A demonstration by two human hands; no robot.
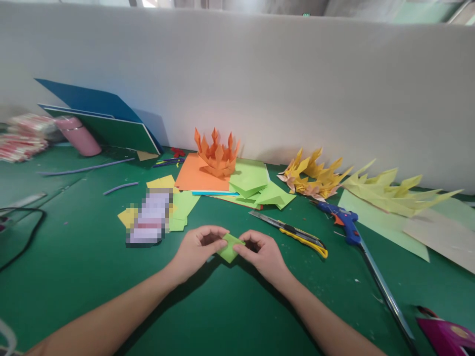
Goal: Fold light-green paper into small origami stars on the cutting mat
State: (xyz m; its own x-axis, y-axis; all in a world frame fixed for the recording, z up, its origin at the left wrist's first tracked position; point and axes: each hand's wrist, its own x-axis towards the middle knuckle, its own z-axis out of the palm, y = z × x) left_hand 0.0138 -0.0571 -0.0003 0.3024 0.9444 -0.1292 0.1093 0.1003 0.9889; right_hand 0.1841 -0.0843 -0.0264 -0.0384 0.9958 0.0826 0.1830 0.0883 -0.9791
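Note:
A small folded piece of light green paper [230, 248] is held between my two hands, just above the green table. My left hand [198, 249] pinches its left edge between thumb and fingers. On the opposite edge, my right hand [262, 254] pinches it the same way. Beyond the hands lie green paper sheets [276, 194] and an orange sheet [189, 173], on which stands an orange folded-paper crown [218, 155]. To the right of my right hand rests a yellow utility knife [304, 242] with its blade out.
A blue hot glue gun [345, 222] with a long glue stick lies at right. Behind it are a yellow paper crown [315, 175] and a pale green one [393, 193]. At left are a blurred-out phone-shaped object [150, 217], a pink bottle [78, 137] and blue boards [89, 101].

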